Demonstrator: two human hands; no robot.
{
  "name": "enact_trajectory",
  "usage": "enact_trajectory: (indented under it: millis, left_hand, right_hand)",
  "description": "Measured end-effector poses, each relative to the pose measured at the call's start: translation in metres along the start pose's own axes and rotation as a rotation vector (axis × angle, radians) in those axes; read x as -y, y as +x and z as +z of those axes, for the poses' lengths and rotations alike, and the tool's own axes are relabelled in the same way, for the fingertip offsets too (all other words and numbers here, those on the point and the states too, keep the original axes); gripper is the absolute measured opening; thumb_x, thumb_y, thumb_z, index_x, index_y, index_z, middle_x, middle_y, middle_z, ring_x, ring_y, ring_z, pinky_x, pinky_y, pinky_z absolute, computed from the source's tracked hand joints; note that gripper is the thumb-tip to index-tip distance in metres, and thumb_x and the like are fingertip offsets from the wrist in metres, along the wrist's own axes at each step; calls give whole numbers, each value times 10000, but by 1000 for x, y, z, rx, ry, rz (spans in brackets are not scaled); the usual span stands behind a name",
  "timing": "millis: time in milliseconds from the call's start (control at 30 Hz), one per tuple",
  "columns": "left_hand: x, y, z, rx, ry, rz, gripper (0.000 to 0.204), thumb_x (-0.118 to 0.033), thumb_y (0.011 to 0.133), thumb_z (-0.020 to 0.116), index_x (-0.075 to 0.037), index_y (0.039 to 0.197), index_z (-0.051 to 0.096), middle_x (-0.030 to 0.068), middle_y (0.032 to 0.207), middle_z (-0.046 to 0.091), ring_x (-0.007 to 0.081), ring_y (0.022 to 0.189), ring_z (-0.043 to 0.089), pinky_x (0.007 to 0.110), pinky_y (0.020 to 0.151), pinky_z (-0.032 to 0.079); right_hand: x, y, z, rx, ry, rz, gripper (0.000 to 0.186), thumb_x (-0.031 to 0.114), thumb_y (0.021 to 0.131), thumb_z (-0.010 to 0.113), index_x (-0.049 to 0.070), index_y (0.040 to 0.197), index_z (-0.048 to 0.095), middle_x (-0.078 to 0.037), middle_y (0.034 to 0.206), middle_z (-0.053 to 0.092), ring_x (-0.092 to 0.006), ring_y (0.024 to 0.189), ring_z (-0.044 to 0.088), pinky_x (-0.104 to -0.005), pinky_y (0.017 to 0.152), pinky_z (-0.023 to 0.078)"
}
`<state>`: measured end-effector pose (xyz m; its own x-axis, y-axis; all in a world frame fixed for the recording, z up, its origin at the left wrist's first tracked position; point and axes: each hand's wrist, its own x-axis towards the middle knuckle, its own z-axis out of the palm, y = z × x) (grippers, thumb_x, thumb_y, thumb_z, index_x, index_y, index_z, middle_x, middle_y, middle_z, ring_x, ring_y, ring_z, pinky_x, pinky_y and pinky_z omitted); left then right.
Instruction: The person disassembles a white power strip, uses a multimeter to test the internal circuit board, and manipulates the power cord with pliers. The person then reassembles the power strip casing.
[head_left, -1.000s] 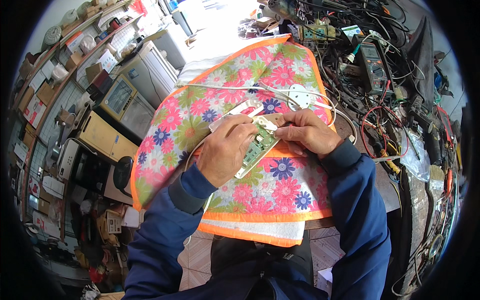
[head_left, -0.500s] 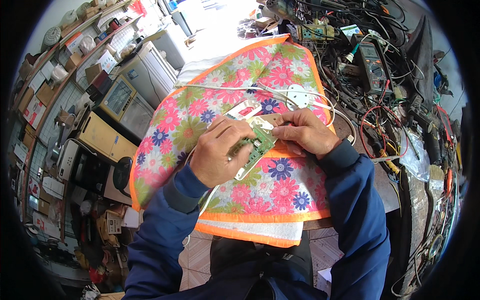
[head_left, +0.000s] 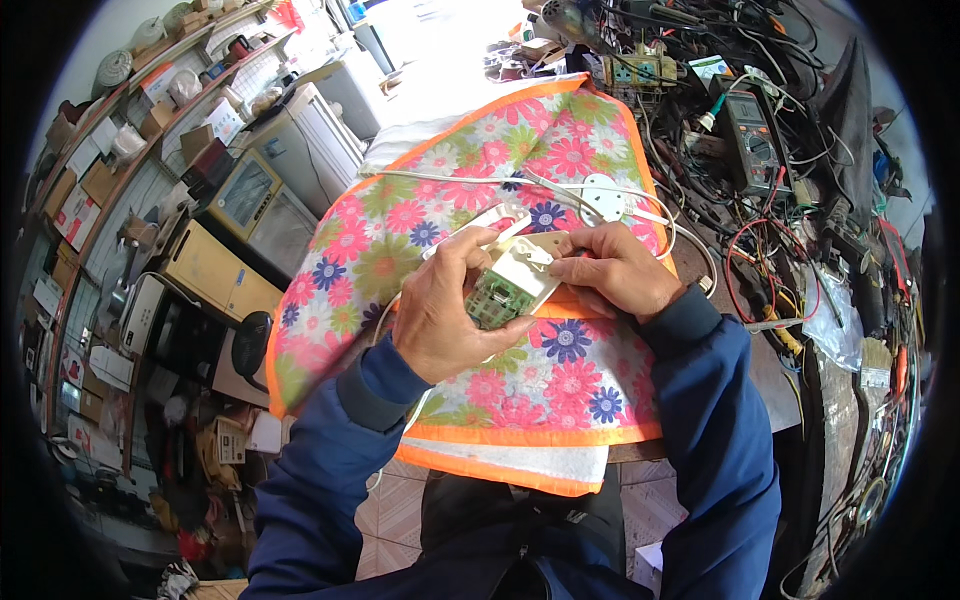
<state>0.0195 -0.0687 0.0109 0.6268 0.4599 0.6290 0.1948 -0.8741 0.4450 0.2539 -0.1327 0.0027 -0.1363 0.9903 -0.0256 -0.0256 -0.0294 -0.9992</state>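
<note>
A green circuit board [head_left: 500, 299] sits between the thumb and fingers of my left hand [head_left: 432, 312], tilted up from the cream plastic housing [head_left: 522, 262]. My right hand [head_left: 618, 268] pinches the housing's right end with thumb and forefinger. Both hands are above a padded floral cloth [head_left: 470, 385] with orange edging. Just beyond them lies another white plastic piece [head_left: 508, 218], partly hidden by my left hand. A white cord [head_left: 440, 178] runs across the cloth to a round-ended white plug or socket piece [head_left: 603, 200].
At the right, the bench carries a multimeter [head_left: 750, 135], tangled cables, red test leads [head_left: 735, 260], a brush [head_left: 876, 362] and a clear plastic bag [head_left: 832, 318]. Old appliances [head_left: 240, 200] and loaded shelves [head_left: 130, 130] line the left side. Tiled floor shows below.
My left hand has taken the circuit board between thumb and fingers and tilted it, baring more of the cream housing. My right hand keeps its pinch on the housing's end.
</note>
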Motion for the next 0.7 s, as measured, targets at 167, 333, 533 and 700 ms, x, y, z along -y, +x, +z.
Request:
enact_trajectory:
  millis: [167,333,533,700]
  left_hand:
    - [-16,1,-9,1,113,71,708,-109,682,855,-38,1287,495,166,1084,625,336,925,665,406,805,549]
    - [-12,-16,-18,25,-212,-222,636,-56,753,789,8,1317,502,193,1241,630,277,1143,656,365,952,536]
    - [-5,-31,-40,90,-792,-452,691,8,847,684,16,1455,356,181,1413,533,240,1335,518,382,1118,421]
    - [9,-42,-59,170,-1001,-517,725,-50,819,720,32,1444,363,207,1425,518,276,1352,507,399,1133,420]
  right_hand:
    - [3,-3,2,-25,-9,7,223,135,955,647,-45,1081,685,18,611,538,-53,437,431,-241,409,306]
    - [10,-5,8,-37,2,20,214,162,934,681,-39,1005,695,15,614,549,-54,453,445,-238,424,317]
    - [15,-10,14,41,-74,54,236,221,924,726,-8,901,678,-10,632,604,-49,468,478,-238,410,329]
    - [14,-11,20,131,-134,30,235,217,923,743,14,853,649,12,623,569,-45,479,466,-236,422,326]
